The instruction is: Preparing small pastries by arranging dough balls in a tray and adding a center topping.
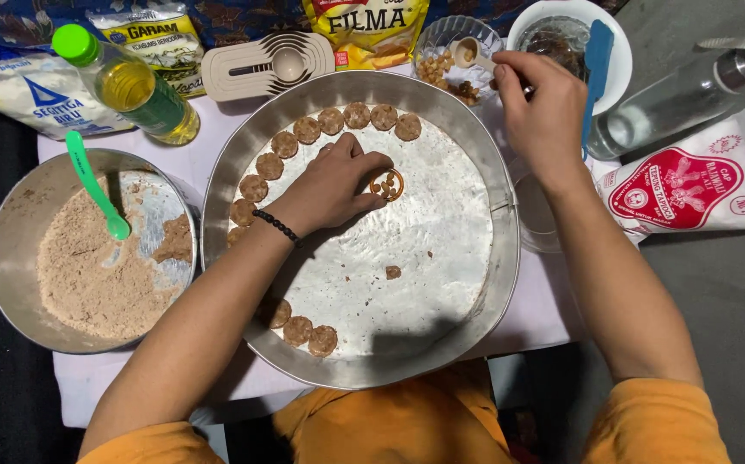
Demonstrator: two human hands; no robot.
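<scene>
A big round metal tray (pixel 441 258) lies in front of me with several small brown dough discs (pixel 331 120) set along its rim. My left hand (pixel 331 185) rests inside the tray, fingers around a round cookie (pixel 386 184) topped with nut pieces. My right hand (pixel 540 107) reaches past the tray's far right edge, its fingertips pinched at a small glass bowl of nuts (pixel 454 51). What the fingertips hold is hidden. A crumb of dough (pixel 393 272) lies loose in the tray.
A metal bowl of brown dough (pixel 80 258) with a green spoon (pixel 93 185) stands left. Behind are an oil bottle (pixel 132 86), flour and salt bags, a measuring-spoon set (pixel 265 64), a white bowl with blue spatula (pixel 598 51), a glass bottle (pixel 686 94) and a red-and-white packet (pixel 690 189).
</scene>
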